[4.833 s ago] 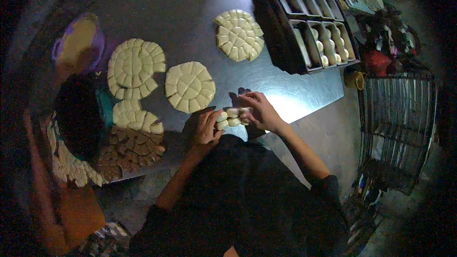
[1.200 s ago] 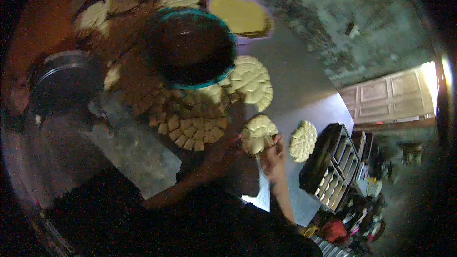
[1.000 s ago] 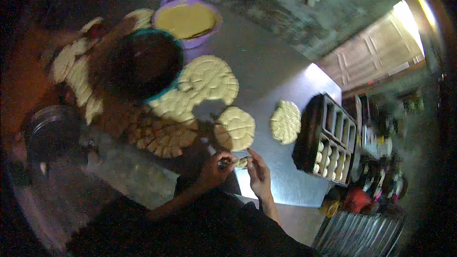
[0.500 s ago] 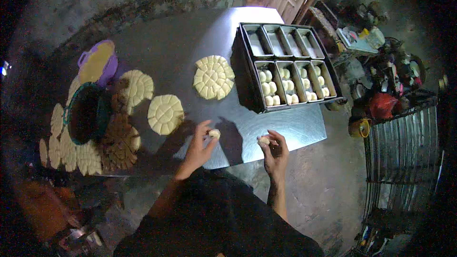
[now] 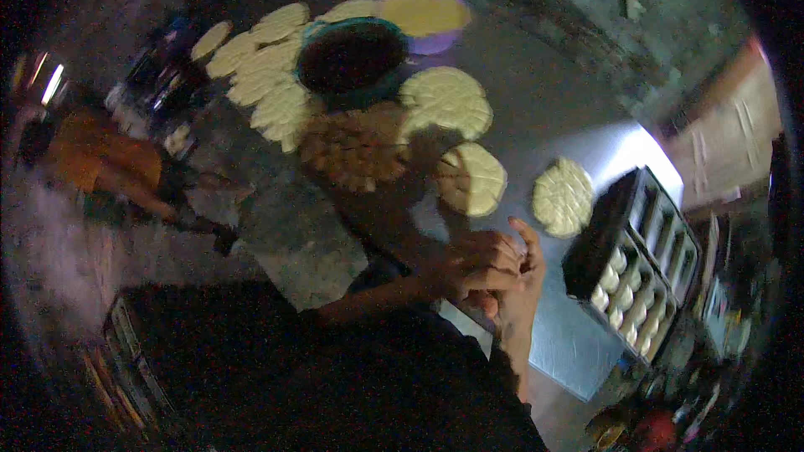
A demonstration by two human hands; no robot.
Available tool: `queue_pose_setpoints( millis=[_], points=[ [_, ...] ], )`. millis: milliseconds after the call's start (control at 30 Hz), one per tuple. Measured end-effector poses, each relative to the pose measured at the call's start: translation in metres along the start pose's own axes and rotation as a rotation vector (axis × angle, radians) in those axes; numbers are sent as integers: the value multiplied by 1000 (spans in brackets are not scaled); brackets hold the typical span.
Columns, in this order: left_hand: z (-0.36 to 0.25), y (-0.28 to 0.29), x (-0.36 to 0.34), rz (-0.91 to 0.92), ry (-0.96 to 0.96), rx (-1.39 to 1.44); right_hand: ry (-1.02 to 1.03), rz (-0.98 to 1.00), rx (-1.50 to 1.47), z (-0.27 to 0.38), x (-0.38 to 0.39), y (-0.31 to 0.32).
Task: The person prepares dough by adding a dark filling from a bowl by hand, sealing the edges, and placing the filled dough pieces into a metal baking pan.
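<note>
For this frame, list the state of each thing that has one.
Left hand: pressed against the right, contents hidden.
Right hand: fingers up, against the left.
Baking tray: partly filled with dough pieces.
Scored dough rounds: flat on the table.
Dark bowl: upright.

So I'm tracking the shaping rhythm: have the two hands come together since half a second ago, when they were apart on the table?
Yes. The left hand and right hand now meet, clasped together at the near edge of the table, short of the black tray.
</note>
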State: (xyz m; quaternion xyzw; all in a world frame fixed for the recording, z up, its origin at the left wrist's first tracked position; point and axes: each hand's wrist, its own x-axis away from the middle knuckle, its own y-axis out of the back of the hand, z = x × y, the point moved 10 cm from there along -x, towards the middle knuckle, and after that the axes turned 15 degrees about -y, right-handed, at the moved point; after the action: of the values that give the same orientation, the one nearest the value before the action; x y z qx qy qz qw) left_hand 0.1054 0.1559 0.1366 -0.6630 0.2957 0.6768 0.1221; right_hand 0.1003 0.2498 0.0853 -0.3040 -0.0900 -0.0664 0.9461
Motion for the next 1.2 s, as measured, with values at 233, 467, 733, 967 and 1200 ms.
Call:
queue_pose_setpoints(
  millis=[233, 467, 733, 967, 1200],
  points=[
    [51, 123, 85, -451, 401, -138, 37, 203, 343, -30, -73, -143],
    [63, 265, 181, -1025, 892, -133, -305, 446, 451, -100, -202, -244],
    [37, 323, 337, -1393, 1098, -64, 354, 799, 1804, -201, -379, -325],
    [-22, 367, 368, -1876, 1285, -64, -524, 495, 1740, -238, -435, -269],
    [12, 427, 283, -1631, 1205, 47, -383, 218, 1375, -169, -386, -309]
  ],
)
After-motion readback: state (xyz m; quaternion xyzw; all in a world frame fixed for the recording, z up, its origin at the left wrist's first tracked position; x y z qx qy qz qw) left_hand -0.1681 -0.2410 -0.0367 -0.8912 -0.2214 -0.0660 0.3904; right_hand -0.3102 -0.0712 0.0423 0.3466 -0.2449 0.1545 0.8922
